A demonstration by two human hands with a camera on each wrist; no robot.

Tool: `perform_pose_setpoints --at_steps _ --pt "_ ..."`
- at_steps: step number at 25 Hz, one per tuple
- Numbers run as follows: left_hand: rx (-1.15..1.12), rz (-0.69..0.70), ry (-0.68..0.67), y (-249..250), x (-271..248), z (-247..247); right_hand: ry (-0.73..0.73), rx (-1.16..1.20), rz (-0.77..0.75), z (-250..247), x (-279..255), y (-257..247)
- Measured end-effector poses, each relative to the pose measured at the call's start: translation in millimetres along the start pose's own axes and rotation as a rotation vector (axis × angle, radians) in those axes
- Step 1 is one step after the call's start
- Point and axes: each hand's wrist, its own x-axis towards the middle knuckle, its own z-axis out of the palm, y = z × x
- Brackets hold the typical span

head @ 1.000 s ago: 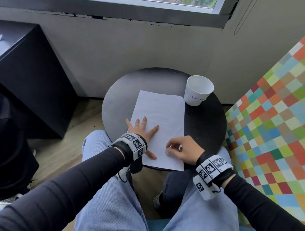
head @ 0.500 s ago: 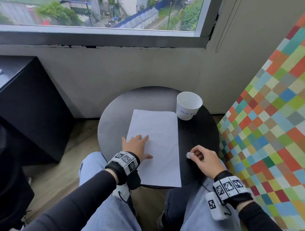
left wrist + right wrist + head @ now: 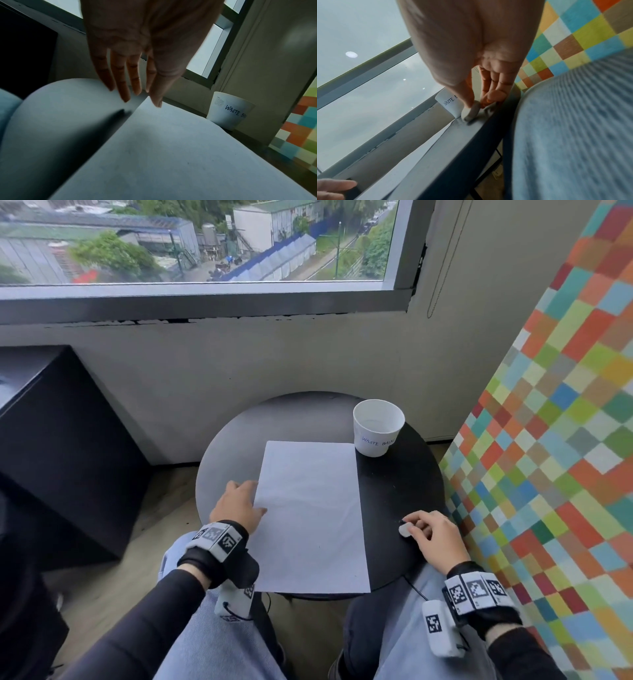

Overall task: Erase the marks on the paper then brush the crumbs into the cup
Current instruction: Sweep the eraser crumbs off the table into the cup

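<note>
Erasing looks done: right hand (image 3: 436, 537) pinches eraser (image 3: 405, 530) on counter (image 3: 397, 491), left hand (image 3: 238, 508) spread at paper (image 3: 310, 518); sweeping crumbs toward cup (image 3: 377, 427) comes next.

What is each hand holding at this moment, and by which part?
The right hand pinches a small white eraser by its end, thumb against fingers, its other end down on the table. The left hand holds nothing; it rests at the paper's left edge.

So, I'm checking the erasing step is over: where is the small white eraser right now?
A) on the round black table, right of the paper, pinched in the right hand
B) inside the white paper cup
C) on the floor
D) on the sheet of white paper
A: the right hand pinches the small white eraser on the round black table, right of the sheet of white paper.
</note>
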Motion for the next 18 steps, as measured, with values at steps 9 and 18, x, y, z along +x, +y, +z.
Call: perform_pose_setpoints --at_steps 9,18 --pt "-0.183 -0.081 -0.09 -4.7 3.4 9.4 -0.549 -0.398 -0.419 33.4 -37.3 -70.8" --pt "-0.307 -0.168 -0.134 -4.1 -4.1 -1.7 -0.625 -0.52 -0.403 43.2 -34.7 -70.2"
